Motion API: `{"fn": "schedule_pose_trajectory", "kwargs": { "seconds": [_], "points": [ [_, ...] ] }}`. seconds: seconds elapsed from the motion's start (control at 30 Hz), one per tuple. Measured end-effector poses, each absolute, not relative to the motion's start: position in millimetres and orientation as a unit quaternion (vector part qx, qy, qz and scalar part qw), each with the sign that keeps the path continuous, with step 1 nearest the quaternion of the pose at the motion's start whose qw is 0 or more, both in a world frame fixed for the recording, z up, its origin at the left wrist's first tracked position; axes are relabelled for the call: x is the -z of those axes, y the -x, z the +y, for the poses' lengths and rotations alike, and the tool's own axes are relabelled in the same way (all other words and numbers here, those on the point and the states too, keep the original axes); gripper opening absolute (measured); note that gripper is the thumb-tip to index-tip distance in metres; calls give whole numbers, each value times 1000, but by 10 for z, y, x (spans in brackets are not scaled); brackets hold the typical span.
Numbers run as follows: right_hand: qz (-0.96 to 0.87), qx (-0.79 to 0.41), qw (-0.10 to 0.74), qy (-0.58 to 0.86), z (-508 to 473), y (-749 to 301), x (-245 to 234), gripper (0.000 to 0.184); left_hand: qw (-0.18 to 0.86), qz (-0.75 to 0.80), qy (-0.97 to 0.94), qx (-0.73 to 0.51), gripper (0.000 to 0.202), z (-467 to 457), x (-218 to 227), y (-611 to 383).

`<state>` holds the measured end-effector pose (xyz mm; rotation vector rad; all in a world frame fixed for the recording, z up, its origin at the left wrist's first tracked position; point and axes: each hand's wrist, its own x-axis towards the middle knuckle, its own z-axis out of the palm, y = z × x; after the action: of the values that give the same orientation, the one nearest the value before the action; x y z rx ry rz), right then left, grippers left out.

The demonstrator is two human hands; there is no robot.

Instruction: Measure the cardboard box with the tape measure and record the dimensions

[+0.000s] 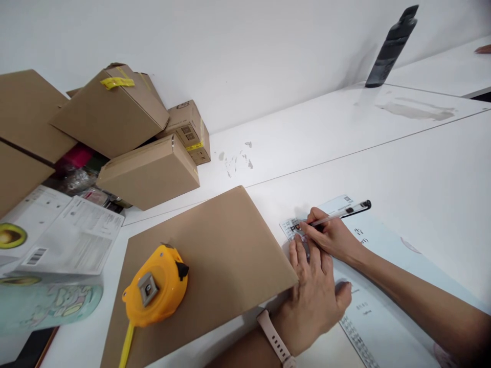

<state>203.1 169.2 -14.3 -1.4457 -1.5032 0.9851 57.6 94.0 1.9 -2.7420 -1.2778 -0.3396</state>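
Note:
My right hand [334,236] is closed round a clear pen with a black cap [342,212], its tip on the near-left corner of a pale printed sheet [387,286] on the white table. My left hand [312,296], with a pale watch strap at the wrist, lies flat with its fingers stretched out on the same sheet, just below the pen tip. Directly to its left lies a flat brown cardboard box [218,255] with a yellow tape measure [155,286] resting on top.
Several brown cardboard boxes [149,174] are stacked at the back left against the wall. Printed leaflets [72,235] and a patterned pouch [49,304] lie at the left edge. A dark upright object [391,48] stands at the back right. Another person's fingertip [483,49] shows at the far right.

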Motion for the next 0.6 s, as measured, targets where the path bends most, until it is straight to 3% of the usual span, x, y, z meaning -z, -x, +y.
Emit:
{"fn": "schedule_pose_trajectory", "kwargs": {
  "seconds": [0.6],
  "points": [
    [-590,-394,401,579,1695,-2037,135,31,55,-418,900,111,74,943,-8,-571]
  ]
}}
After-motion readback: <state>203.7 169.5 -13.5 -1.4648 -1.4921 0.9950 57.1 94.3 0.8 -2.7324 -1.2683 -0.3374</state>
